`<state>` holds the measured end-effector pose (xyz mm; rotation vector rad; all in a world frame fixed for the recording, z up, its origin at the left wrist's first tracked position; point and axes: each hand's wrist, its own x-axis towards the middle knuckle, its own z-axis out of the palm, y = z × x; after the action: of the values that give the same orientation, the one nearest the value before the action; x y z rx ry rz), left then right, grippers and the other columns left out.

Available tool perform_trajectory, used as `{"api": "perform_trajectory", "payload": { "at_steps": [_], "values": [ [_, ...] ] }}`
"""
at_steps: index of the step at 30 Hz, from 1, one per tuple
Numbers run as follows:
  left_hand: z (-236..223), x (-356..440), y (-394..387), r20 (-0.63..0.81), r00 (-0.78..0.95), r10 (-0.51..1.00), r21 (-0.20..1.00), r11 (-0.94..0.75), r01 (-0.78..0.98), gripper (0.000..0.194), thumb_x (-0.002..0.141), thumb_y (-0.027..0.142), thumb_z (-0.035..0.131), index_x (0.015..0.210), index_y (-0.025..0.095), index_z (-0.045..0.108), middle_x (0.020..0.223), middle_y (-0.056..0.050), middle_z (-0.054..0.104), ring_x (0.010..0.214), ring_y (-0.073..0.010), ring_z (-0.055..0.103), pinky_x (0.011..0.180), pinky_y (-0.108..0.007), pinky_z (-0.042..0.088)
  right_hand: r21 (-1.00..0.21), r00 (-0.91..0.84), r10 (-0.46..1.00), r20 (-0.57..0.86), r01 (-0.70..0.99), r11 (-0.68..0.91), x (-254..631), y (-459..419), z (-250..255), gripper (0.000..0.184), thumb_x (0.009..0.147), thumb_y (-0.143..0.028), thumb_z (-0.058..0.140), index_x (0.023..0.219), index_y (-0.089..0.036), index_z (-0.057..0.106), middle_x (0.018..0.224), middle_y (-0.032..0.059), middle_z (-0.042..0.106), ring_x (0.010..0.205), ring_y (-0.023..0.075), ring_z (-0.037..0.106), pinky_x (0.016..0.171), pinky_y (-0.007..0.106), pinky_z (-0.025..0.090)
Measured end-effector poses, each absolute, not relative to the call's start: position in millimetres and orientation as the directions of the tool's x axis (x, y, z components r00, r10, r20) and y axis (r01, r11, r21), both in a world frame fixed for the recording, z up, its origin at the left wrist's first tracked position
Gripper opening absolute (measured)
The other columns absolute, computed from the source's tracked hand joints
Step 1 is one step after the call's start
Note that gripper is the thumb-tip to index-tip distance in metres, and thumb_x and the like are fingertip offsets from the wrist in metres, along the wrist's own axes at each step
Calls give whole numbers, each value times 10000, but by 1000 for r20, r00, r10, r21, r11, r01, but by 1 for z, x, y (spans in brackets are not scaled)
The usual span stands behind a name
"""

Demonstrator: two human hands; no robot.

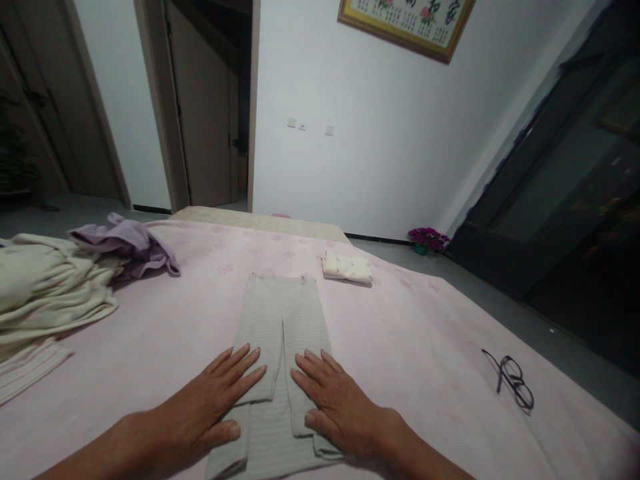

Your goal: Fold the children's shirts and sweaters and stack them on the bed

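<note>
A pale grey-green garment (260,307) with fine stripes lies on the bed-like surface in front of me. Two long panels of it run toward me with a slit between them, over a lower layer that shows nearer to me. My left hand (215,400) rests palm down on its left panel, fingers spread. On the right panel lies my right hand (335,400), also flat with its fingers apart. Neither hand grips anything. Parts of the garment's lower edges are hidden under my hands.
A pink flowered sheet (420,347) covers the surface. A folded cream cloth (347,268) lies beyond the garment, to the right. Black-framed glasses (515,380) lie near the right edge. Crumpled cream fabric (45,280) and a purple garment (130,247) are heaped at left.
</note>
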<state>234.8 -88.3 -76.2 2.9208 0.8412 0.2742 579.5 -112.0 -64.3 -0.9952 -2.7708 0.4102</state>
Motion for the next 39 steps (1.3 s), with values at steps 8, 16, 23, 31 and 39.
{"api": "perform_trajectory", "payload": {
  "at_steps": [8,16,23,31,39],
  "values": [
    [-94,185,-68,422,792,441,84,-889,450,595,991,136,475,1522,385,376,1441,-2,597,1301,-164,583,1118,-335,471,-285,-685,625,373,557,780,627,-102,-61,369,1004,-224,484,1363,-270,558,1294,82,674,1217,193,611,1034,383,497],
    [-58,217,-63,462,854,238,-33,-958,285,386,987,145,458,1345,240,566,1166,-65,750,1086,-174,694,1011,-314,554,46,-899,406,166,418,907,617,-85,-42,286,1001,-190,482,1263,-215,594,1211,74,706,1204,178,598,944,313,501],
    [-68,238,-59,582,760,290,13,-937,348,274,941,96,452,1086,240,634,915,-47,725,879,-161,691,924,-332,561,-38,-849,441,290,450,892,610,-79,-66,348,910,-234,519,1253,-190,564,1202,128,680,1110,220,619,877,357,504],
    [-71,232,-55,459,731,505,265,-863,430,220,983,253,450,1057,259,657,952,-55,719,913,-184,666,858,-295,537,-340,-698,602,388,498,797,603,-78,-57,275,913,-350,504,1135,-268,644,1072,51,728,1092,225,639,1064,451,390],
    [-79,250,-20,112,141,984,802,-174,571,469,939,544,400,806,186,672,718,-32,664,708,-201,616,622,-270,481,-890,-89,972,219,390,236,578,-19,-73,437,911,-524,518,1124,-171,667,1093,113,728,1012,292,650,886,434,523]
  ]
}}
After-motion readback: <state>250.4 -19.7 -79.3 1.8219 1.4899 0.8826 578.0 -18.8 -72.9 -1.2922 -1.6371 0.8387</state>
